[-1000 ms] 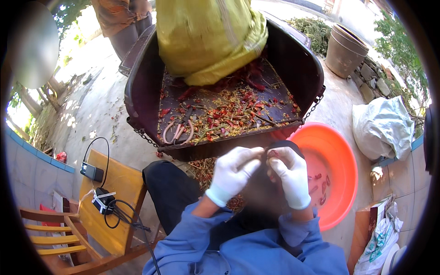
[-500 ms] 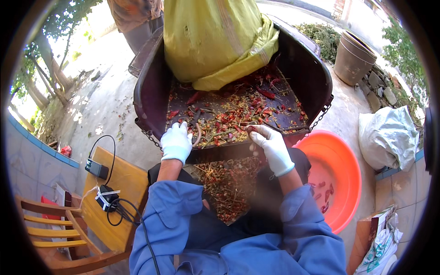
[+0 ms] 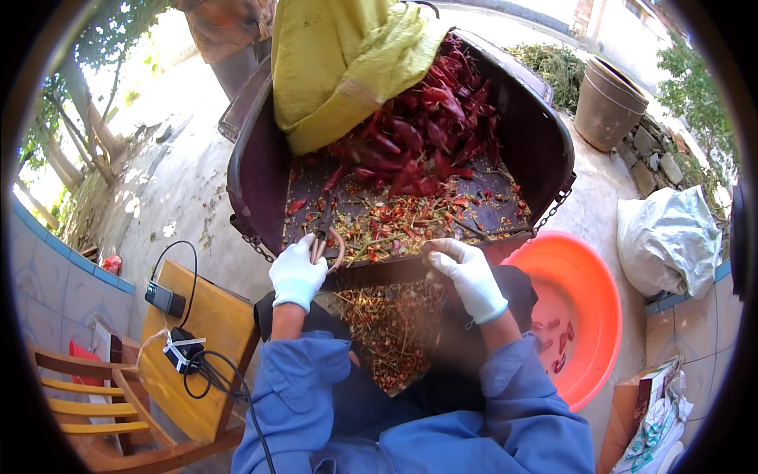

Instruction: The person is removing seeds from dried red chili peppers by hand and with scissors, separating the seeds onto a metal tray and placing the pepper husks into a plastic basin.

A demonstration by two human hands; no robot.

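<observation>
My left hand (image 3: 298, 272), in a white glove, is closed around scissors (image 3: 338, 250) with pinkish loop handles; their dark blades point away from me over the metal bin's near edge. My right hand (image 3: 467, 272), also gloved, is pinched at the bin's near edge; whatever lies between its fingertips is too small to tell. Ahead, a heap of dried red chili peppers (image 3: 418, 146) lies in the dark bin (image 3: 535, 134), beside the mouth of a yellow woven sack (image 3: 332, 87). Seeds, stems and chili scraps (image 3: 387, 229) cover the bin's near floor.
An orange basin (image 3: 592, 332) with several chilies stands by my right knee. Stems and scraps (image 3: 387, 336) lie between my legs. At left are a wooden stool (image 3: 213, 316) with corded black devices and a chair (image 3: 87, 407). A person (image 3: 229, 35) stands behind the bin; a white sack (image 3: 667, 241) sits right.
The yellow sack has lifted and shifted left, and a heap of red chilies has come out into the bin. My left hand, flat before, has closed on the scissors. My right hand stays nearly in place.
</observation>
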